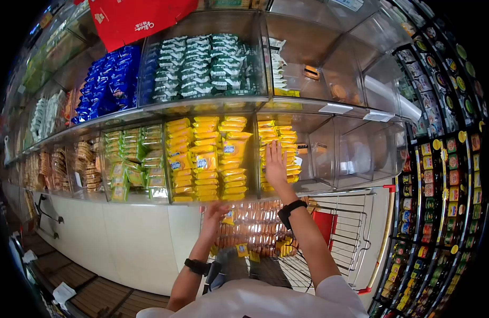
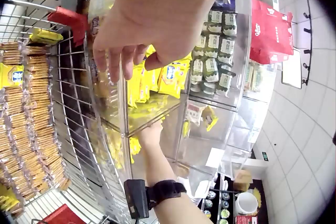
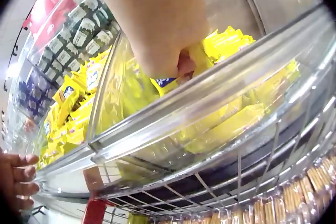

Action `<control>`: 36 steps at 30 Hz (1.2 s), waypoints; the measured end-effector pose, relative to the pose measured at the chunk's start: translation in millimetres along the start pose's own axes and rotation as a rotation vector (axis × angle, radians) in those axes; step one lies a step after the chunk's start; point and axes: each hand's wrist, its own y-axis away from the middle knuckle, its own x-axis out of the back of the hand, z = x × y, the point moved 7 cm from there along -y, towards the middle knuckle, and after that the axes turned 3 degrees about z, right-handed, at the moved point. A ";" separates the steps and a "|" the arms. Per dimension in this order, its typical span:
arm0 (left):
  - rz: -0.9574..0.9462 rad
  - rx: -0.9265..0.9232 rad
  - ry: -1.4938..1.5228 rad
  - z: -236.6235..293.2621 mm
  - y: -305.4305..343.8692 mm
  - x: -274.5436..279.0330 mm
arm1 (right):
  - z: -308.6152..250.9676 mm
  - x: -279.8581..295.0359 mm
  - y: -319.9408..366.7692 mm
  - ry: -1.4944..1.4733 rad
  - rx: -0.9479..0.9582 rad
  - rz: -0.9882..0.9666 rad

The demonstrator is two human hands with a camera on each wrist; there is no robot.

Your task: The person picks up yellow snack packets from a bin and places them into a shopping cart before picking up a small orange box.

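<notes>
My right hand (image 1: 276,165) reaches into a clear bin and rests on stacked yellow snack packets (image 1: 266,137), its fingers extended over them in the head view. In the right wrist view that hand (image 3: 168,50) is down among the yellow packets (image 3: 227,44), its fingertips partly hidden. My left hand (image 1: 217,213) holds nothing and hangs with loosely bent fingers before the front edge of the neighbouring bin of yellow packets (image 1: 205,160). From the left wrist view, the left hand (image 2: 142,35) overlaps the clear bin wall.
Below stands a shopping cart (image 1: 355,212) loaded with rows of brown wrapped biscuits (image 1: 255,233) and a few yellow packets. Green packets (image 1: 132,143) fill a bin to the left; dark green (image 1: 196,69) and blue packets (image 1: 111,79) sit above. Shelves of small goods (image 1: 430,185) line the right.
</notes>
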 end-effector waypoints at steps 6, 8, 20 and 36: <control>0.015 0.006 -0.016 -30.6 3.0 11.7 | -4.2 -17.3 -10.3 0.199 -0.063 -0.089; 0.055 0.056 -0.062 -49.9 7.3 18.7 | -1.7 -20.2 -11.9 0.153 -0.048 -0.074; 0.385 0.330 -0.185 -179.9 48.9 164.8 | -14.5 72.3 125.8 -0.365 -0.052 0.441; 0.326 0.293 -1.670 -344.9 -21.3 177.7 | -101.9 -269.6 331.0 -0.436 -0.123 -0.646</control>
